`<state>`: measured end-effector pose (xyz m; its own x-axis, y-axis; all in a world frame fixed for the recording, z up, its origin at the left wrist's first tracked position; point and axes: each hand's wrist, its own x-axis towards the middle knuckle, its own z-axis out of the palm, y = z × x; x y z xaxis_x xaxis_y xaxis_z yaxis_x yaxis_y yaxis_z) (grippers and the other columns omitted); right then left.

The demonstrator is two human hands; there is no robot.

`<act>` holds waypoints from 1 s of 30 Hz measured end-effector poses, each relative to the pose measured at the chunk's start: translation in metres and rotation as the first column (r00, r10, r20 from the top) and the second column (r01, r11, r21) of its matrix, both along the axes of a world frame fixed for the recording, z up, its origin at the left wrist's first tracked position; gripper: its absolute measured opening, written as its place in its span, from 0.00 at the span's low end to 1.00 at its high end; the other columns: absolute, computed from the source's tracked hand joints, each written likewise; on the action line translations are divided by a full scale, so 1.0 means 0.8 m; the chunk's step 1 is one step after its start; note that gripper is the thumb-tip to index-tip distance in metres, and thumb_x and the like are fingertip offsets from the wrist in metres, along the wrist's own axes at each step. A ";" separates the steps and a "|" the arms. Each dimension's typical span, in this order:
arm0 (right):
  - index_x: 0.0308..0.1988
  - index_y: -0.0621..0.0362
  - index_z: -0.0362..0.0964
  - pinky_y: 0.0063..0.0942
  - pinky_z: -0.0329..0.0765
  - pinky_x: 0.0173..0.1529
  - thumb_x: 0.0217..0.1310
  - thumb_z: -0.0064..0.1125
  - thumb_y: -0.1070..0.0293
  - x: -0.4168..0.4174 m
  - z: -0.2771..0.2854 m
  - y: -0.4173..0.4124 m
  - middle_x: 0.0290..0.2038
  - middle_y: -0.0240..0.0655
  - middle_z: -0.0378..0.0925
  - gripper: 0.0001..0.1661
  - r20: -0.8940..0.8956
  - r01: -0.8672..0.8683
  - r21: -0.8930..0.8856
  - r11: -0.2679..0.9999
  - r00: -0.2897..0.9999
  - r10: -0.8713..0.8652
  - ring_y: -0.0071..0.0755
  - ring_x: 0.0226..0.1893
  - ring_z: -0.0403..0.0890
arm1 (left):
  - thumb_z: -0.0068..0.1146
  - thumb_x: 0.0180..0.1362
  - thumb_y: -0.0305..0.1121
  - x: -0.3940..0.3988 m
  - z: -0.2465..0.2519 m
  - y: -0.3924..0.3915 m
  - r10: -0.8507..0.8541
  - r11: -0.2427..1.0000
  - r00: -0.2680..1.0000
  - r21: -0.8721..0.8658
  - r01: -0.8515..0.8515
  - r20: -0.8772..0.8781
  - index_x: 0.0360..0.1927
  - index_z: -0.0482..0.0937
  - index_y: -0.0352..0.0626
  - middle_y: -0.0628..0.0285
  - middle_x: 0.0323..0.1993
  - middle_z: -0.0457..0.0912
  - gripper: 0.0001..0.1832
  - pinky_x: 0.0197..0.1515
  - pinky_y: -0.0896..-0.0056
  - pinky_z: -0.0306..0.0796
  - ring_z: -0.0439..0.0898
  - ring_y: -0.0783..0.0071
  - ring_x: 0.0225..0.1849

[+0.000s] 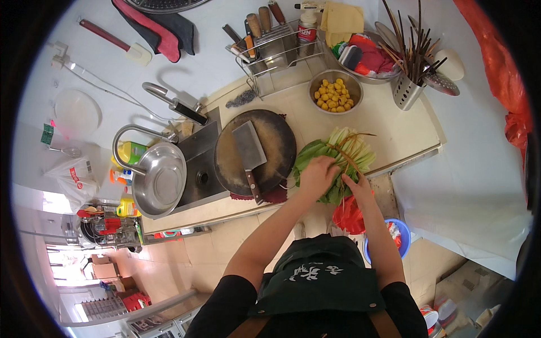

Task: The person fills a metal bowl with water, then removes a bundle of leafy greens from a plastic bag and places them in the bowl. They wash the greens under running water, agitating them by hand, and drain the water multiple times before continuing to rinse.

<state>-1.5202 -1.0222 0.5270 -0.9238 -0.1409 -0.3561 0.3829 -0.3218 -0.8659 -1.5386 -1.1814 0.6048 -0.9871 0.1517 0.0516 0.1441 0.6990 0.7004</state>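
A bunch of leafy greens (308, 157) with pale stalks lies at the counter's front edge, bound by a brown straw-like tie (347, 155). My left hand (320, 175) grips the leaves from the left, its fingers bent near the tie. On the other side, my right hand (358, 189) holds the bunch close to the tie, thumb toward the stalks. The fingertips of both hands are partly hidden. To the left, a cleaver (250, 145) rests flat on a round, dark-rimmed chopping board (226, 164), its wooden handle extending past the front rim.
A metal bowl of yellow round pieces (336, 95) sits behind the greens. Left of the board is a sink (198, 158) with a steel basin (162, 179). A knife rack (279, 46) and utensil holder (408, 92) stand at the back. Below hangs a red plastic bag (348, 215), near a blue bucket (405, 236).
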 end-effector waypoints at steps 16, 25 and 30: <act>0.54 0.64 0.59 0.25 0.68 0.51 0.47 0.66 0.67 0.005 0.021 -0.010 0.49 0.37 0.70 0.36 0.117 0.110 0.088 0.990 0.986 -0.120 0.30 0.47 0.71 | 0.56 0.42 0.28 -0.104 -0.016 0.007 -0.329 0.917 0.943 -0.258 0.304 -0.059 0.29 0.74 0.41 0.57 0.31 0.74 0.09 0.38 0.62 0.70 0.74 0.58 0.36; 0.56 0.63 0.56 0.25 0.68 0.51 0.44 0.69 0.66 0.004 0.005 -0.015 0.50 0.39 0.69 0.41 0.113 0.158 0.049 0.986 0.980 -0.163 0.30 0.48 0.70 | 0.57 0.44 0.31 -0.105 -0.044 -0.002 -0.209 0.975 0.972 0.105 0.198 0.111 0.30 0.73 0.38 0.58 0.25 0.72 0.10 0.33 0.66 0.69 0.73 0.65 0.27; 0.57 0.63 0.53 0.26 0.69 0.51 0.45 0.69 0.65 0.008 0.010 -0.012 0.51 0.39 0.68 0.43 0.077 0.148 0.005 0.989 0.986 -0.148 0.31 0.49 0.70 | 0.58 0.43 0.31 -0.110 -0.036 -0.005 -0.376 0.926 0.926 0.014 0.376 0.038 0.28 0.73 0.37 0.57 0.25 0.72 0.10 0.34 0.64 0.68 0.72 0.64 0.27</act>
